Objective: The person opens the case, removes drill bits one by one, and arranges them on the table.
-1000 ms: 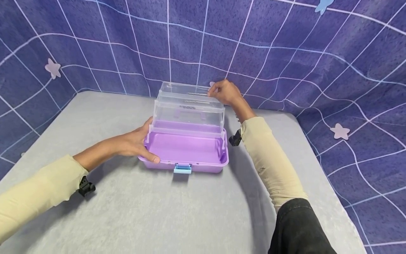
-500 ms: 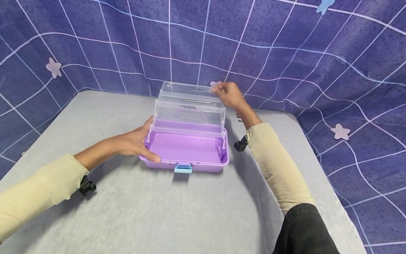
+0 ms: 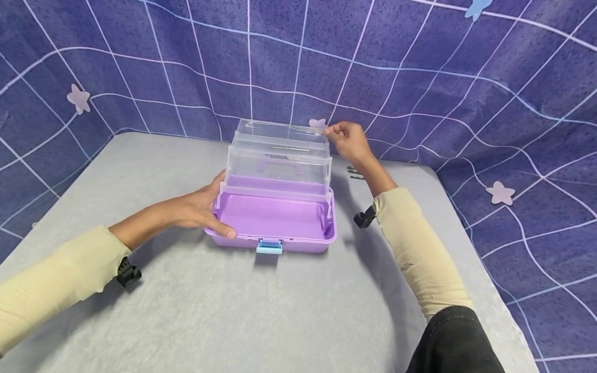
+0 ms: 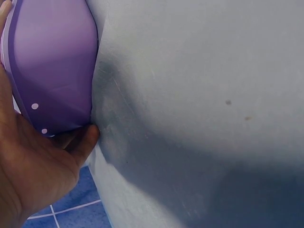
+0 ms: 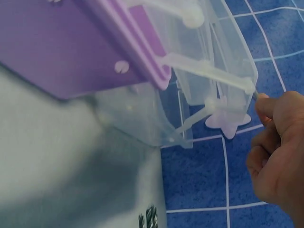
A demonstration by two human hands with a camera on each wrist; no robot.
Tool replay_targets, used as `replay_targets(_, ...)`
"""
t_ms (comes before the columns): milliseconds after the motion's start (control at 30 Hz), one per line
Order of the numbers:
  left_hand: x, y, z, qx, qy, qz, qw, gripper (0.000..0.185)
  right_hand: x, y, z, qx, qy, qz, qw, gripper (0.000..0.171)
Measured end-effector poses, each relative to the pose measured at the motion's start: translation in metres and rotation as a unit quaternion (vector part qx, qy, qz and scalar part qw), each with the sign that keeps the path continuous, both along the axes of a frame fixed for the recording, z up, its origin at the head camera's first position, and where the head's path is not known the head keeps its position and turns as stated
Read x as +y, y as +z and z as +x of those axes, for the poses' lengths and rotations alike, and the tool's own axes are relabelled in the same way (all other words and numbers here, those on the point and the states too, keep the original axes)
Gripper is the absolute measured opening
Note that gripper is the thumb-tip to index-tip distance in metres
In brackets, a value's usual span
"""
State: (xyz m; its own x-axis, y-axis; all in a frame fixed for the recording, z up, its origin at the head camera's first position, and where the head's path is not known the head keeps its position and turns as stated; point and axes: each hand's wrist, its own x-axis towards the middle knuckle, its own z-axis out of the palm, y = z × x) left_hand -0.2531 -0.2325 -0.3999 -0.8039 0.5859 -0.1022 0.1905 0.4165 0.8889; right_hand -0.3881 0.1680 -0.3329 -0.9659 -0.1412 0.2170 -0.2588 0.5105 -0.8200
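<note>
An open purple storage box (image 3: 298,244) with a blue latch (image 3: 269,247) stands mid-table, its clear fold-out trays (image 3: 280,166) raised in steps behind the base. My left hand (image 3: 205,210) grips the base's left side, thumb on the front rim; in the left wrist view the palm (image 4: 33,175) cups the purple wall (image 4: 52,66). My right hand (image 3: 347,141) is at the back right corner of the top tray (image 3: 280,132), fingers curled. In the right wrist view its thumb and finger (image 5: 278,152) pinch what looks like a thin drill bit (image 5: 255,95) beside the trays (image 5: 223,52).
Several small dark drill bits (image 3: 353,172) lie on the grey table (image 3: 233,311) right of the box, also visible as drill bits (image 5: 151,221) in the right wrist view. A blue grid backdrop with stars (image 3: 420,77) hangs close behind and to both sides.
My right hand has drawn back to the right, from over the top tray to its back right corner. The left hand and the box have stayed still.
</note>
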Motion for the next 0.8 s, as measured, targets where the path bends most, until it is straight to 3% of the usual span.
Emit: replay_targets(800,-0.001,-0.001,-0.001,0.008,-0.001,-0.013,0.9999,0.155,0.041,-0.004,0.013,-0.003,-0.019,-0.020,1.000,0.031)
